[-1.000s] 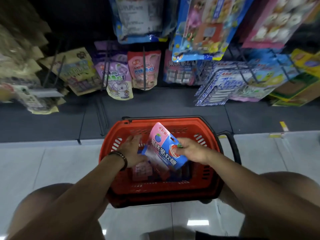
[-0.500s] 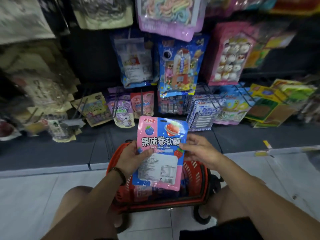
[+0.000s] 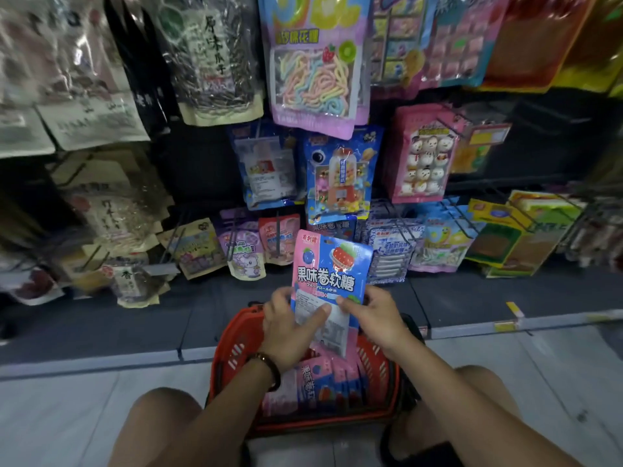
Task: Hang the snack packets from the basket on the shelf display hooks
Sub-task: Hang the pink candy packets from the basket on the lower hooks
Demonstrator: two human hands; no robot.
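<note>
A pink and blue snack packet (image 3: 328, 267) stands upright above the red basket (image 3: 229, 345). My left hand (image 3: 290, 328) grips its lower left edge and my right hand (image 3: 374, 318) grips its lower right edge. More packets of the same kind (image 3: 313, 379) lie in the basket between my knees. Behind the packet's top, a row of matching blue packets (image 3: 333, 225) hangs on a low hook. Black wire hooks (image 3: 277, 230) stick out along the bottom shelf row.
Hanging snack bags fill the shelf: a noodle-candy bag (image 3: 317, 69), a blue toy-machine bag (image 3: 340, 176), a pink snowman bag (image 3: 423, 156), blue-and-white packs (image 3: 391, 251) and brown seed bags (image 3: 101, 210) at left. A dark base ledge (image 3: 118, 321) meets the white tiled floor (image 3: 67, 416).
Both hands lifted the packet out of the basket and raised it upright toward the lower hooks. My view tilted up, showing more of the shelf.
</note>
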